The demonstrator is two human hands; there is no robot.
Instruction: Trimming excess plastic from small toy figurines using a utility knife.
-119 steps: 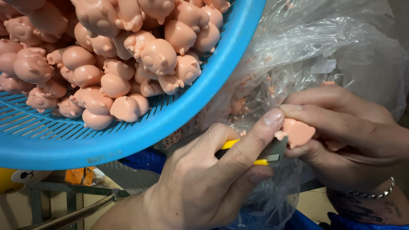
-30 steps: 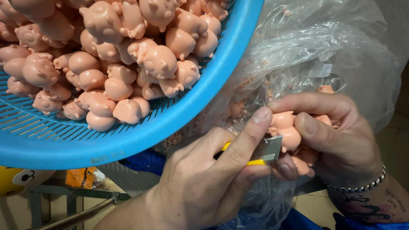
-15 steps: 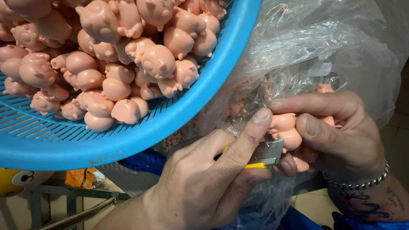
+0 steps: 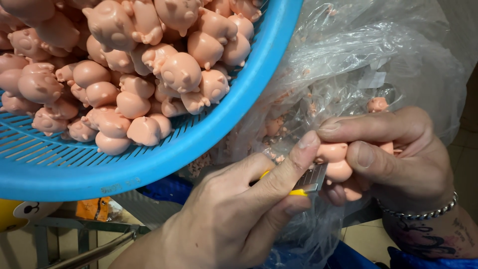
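My left hand (image 4: 234, 214) grips a small utility knife (image 4: 311, 178) with a yellow handle and a grey blade, forefinger stretched along its top. The blade tip rests against a small pink pig figure (image 4: 334, 160) pinched between the thumb and fingers of my right hand (image 4: 403, 159). Both hands meet at the lower right, in front of a clear plastic bag (image 4: 358, 55).
A round blue slotted basket (image 4: 199, 144) fills the upper left, heaped with several more pink pig figures (image 4: 129, 65). The plastic bag holds pink scraps and another figure. A yellow toy (image 4: 12, 214) and metal bars lie below the basket. My right wrist wears a silver bracelet (image 4: 413, 211).
The pig figure has been turned in my right hand since four seconds ago, and the fingers have regripped it. The knife blade stays against it; over the last second the hands barely shift.
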